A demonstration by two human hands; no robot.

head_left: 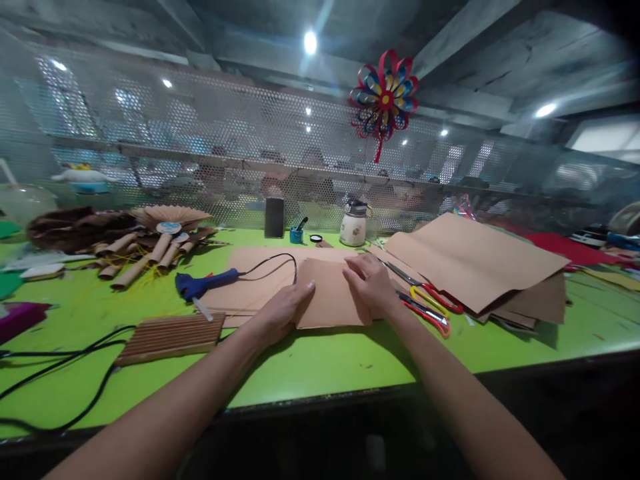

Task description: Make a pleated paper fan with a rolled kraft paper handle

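Note:
A small rectangle of brown kraft paper (333, 300) lies in front of me, over larger brown sheets (265, 257). My left hand (286, 305) grips its left edge, with the thumb on top and the other fingers mostly hidden. At the right edge, my right hand (371, 283) has its curled fingers and thumb on the same piece. A blue glue gun (206, 284) rests left of my left hand, near a pleated brown strip (173, 337). Beside my right hand lie scissors with red and yellow handles (430, 298) and a red cutter knife (424, 313).
A stack of brown sheets (475, 260) covers the right side of the green table (320, 367). Paper fans with rolled handles (160, 248) lie at the left, and black cables (65, 357) run nearby. A white bottle (353, 223) and blue jar (296, 234) stand behind.

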